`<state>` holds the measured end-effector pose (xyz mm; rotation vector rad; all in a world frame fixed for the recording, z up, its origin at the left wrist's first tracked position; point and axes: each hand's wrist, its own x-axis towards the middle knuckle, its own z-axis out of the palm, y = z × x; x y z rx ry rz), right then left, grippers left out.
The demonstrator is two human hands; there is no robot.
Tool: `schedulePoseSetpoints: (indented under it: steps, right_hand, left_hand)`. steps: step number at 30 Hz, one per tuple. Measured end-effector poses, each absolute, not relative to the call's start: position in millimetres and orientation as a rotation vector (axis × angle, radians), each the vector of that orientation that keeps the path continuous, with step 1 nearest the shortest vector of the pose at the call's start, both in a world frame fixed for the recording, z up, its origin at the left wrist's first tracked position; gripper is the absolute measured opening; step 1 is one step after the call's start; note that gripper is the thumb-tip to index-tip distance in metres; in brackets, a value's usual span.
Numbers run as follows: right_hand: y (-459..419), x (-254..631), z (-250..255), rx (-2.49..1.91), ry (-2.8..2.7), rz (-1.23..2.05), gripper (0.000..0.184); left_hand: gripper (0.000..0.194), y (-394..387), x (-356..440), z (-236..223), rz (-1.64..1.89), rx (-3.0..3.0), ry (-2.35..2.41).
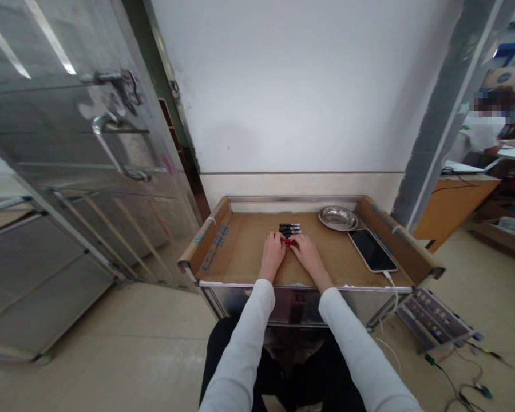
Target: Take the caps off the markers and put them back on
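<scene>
Both my hands are at the middle of the cardboard-lined table (pixel 244 260), fingers closed on a small red stick-shaped item (pixel 289 242). My left hand (pixel 274 252) grips its left end, and my right hand (pixel 305 249) has the right end. Its exact kind is too small to make out, and the fingertips cover part of it. Just beyond the hands, several slim black pieces with silvery ends (pixel 289 229) lie side by side in a row on the cardboard.
At the table's back right are a shallow metal bowl (pixel 338 218) and a phone (pixel 372 250) with a white cable (pixel 395 297). Raised cardboard sides (pixel 401 237) border the tabletop. A metal door (pixel 90 114) stands left; a person (pixel 483 131) sits far right. Wires lie on the floor.
</scene>
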<state>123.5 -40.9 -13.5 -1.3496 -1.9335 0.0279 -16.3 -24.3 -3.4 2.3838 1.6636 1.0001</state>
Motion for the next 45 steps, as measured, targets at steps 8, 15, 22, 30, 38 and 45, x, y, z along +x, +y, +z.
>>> schedulePoseSetpoints:
  steps: [8, 15, 22, 30, 38, 45]
  right_hand:
    - [-42, 129, -15, -1.516, -1.872, -0.115, 0.014]
    - [-44, 127, -14, -1.65, -1.854, -0.14, 0.015]
    - [-45, 127, -15, -1.737, -1.762, -0.136, 0.013]
    - [-46, 127, -13, -1.766, -1.655, -0.171, 0.019]
    - [-34, 131, -27, -1.836, -1.514, -0.138, 0.039]
    - [-37, 149, -20, -1.856, -1.712, -0.102, 0.036]
  left_hand:
    - [0.008, -29, -16, -2, 0.983, 2.461, 1.555]
    - [0.006, -31, -15, 2, 0.888, 2.499, 1.608]
    - [0.007, -31, -15, 1, 0.927, 2.449, 1.682]
    - [0.006, -34, -15, 7, 1.004, 2.382, 1.772]
    - [0.027, -29, -21, 5, 0.958, 2.204, 2.157]
    - [0.027, -16, -28, 16, 0.694, 2.457, 1.983]
